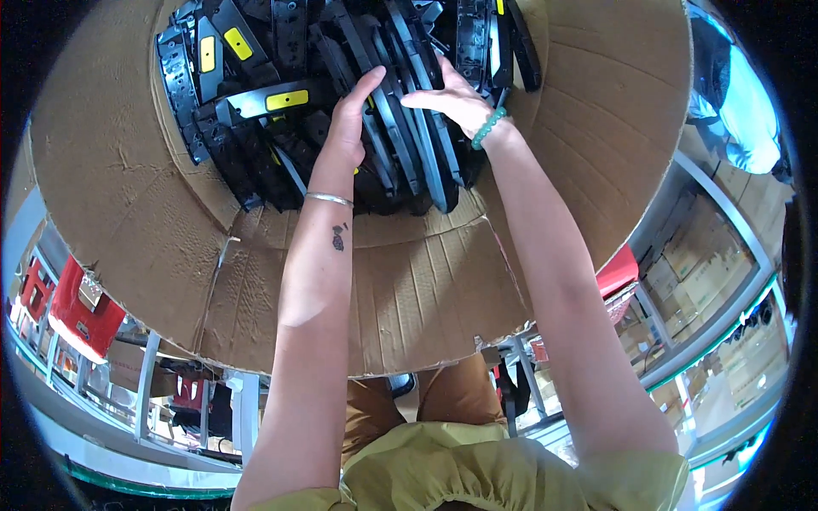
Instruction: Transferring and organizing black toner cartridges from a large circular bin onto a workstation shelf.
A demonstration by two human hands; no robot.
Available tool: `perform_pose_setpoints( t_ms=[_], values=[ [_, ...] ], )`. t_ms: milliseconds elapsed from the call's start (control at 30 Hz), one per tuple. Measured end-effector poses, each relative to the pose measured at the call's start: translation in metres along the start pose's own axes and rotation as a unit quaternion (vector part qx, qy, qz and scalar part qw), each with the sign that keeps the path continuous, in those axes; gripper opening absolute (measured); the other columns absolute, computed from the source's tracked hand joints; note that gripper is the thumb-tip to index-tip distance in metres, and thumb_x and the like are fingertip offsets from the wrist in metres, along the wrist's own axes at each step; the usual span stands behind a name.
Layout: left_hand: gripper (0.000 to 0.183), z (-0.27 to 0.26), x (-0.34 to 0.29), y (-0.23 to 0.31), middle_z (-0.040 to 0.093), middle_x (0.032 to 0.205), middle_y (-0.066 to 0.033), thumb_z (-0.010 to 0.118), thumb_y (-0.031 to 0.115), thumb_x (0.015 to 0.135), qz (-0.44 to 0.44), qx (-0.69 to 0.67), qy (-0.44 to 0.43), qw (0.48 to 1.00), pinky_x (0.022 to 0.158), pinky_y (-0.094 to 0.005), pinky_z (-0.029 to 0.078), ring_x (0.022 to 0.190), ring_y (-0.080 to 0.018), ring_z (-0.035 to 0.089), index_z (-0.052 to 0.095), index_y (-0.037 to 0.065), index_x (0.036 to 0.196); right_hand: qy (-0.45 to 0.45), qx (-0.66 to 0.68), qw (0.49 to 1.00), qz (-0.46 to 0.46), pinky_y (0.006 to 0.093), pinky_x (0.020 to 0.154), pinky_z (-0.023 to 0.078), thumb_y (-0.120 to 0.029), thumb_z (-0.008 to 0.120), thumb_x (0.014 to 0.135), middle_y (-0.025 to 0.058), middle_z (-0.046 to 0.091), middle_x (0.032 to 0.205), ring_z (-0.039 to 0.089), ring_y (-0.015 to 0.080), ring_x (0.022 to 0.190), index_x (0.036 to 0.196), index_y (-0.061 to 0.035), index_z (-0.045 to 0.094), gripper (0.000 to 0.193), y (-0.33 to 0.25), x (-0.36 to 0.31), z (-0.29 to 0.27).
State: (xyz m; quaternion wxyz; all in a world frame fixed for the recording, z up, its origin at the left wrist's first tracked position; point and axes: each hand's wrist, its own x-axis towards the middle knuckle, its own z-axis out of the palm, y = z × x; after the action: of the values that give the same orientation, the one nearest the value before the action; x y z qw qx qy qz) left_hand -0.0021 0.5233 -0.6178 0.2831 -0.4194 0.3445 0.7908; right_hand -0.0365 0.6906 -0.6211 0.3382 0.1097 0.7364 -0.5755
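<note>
A batch of long, narrow black plastic parts (434,166) stands on edge, side by side and slightly tilted, inside a big cardboard box. My left hand (348,128) presses against their left side, thumb up along the top edges; its other fingers are mostly hidden. From the right, my right hand (460,104) clasps the same row, with the thumb stretched over it to the left and a finger pointing away. Whether the parts are lifted off the pile, I cannot tell. Left of my hands lie more black parts, several with yellow labels (287,100).
The cardboard box (409,298) surrounds the pile with high bent walls, its near edge in front of my legs. Outside are a red bin (83,311) at left, another red container (619,272) at right, and metal racks (724,200). Blue-white wrapped material (750,111) is at far right.
</note>
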Motion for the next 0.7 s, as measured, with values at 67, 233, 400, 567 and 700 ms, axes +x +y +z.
perform_pose_setpoints(
  t_ms=[67,233,400,567,700],
  values=[
    [0.052,0.0,-0.019,0.005,0.061,0.101,-0.0084,0.067,0.039,0.072,-0.019,-0.011,-0.004,1.0,0.085,-0.0309,0.041,0.091,-0.0193,0.057,0.057,0.003,0.107,-0.116,0.08,0.986,0.089,0.0315,0.093,0.037,-0.024,0.075,0.066,0.008,0.054,0.112,0.049,0.0183,0.105,0.126,-0.0038,0.04,0.072,-0.031,-0.02,0.002],
    [0.048,-0.007,-0.082,-0.023,0.061,0.099,-0.0076,0.069,0.034,0.072,-0.08,0.007,-0.03,0.996,0.083,-0.0293,0.044,0.089,-0.0161,0.058,0.057,0.004,0.107,-0.09,0.186,0.969,0.134,0.0329,0.092,0.038,-0.02,0.076,0.062,0.0116,0.056,0.108,0.052,0.0204,0.101,0.122,-0.0012,0.041,0.072,-0.028,-0.091,0.008],
    [0.051,-0.03,-0.13,-0.091,0.058,0.105,-0.007,0.069,0.026,0.072,-0.04,0.034,-0.022,0.998,0.085,-0.0316,0.042,0.094,-0.0171,0.055,0.052,0.004,0.114,-0.109,0.177,0.964,0.164,0.0325,0.098,0.031,-0.012,0.072,0.065,0.0086,0.049,0.116,0.044,0.0191,0.111,0.13,-0.0046,0.031,0.077,0.002,-0.164,0.017],
    [0.052,-0.035,-0.149,-0.096,0.058,0.107,-0.0061,0.071,0.024,0.071,-0.079,-0.003,-0.03,0.996,0.087,-0.0311,0.042,0.097,-0.0164,0.054,0.051,0.004,0.115,-0.091,0.299,0.924,0.219,0.0336,0.099,0.03,-0.01,0.072,0.066,0.009,0.046,0.12,0.041,0.0198,0.115,0.134,-0.0067,0.024,0.083,0.002,-0.189,0.028],
    [0.054,-0.014,-0.196,-0.046,0.059,0.104,-0.0066,0.074,0.012,0.068,-0.003,0.071,-0.081,0.994,0.086,-0.0306,0.044,0.092,-0.0158,0.057,0.05,0.003,0.115,-0.094,0.203,0.968,0.111,0.0326,0.097,0.032,-0.01,0.073,0.066,0.0094,0.047,0.119,0.043,0.0186,0.111,0.132,-0.003,0.025,0.082,-0.044,-0.203,0.03]
  ],
)
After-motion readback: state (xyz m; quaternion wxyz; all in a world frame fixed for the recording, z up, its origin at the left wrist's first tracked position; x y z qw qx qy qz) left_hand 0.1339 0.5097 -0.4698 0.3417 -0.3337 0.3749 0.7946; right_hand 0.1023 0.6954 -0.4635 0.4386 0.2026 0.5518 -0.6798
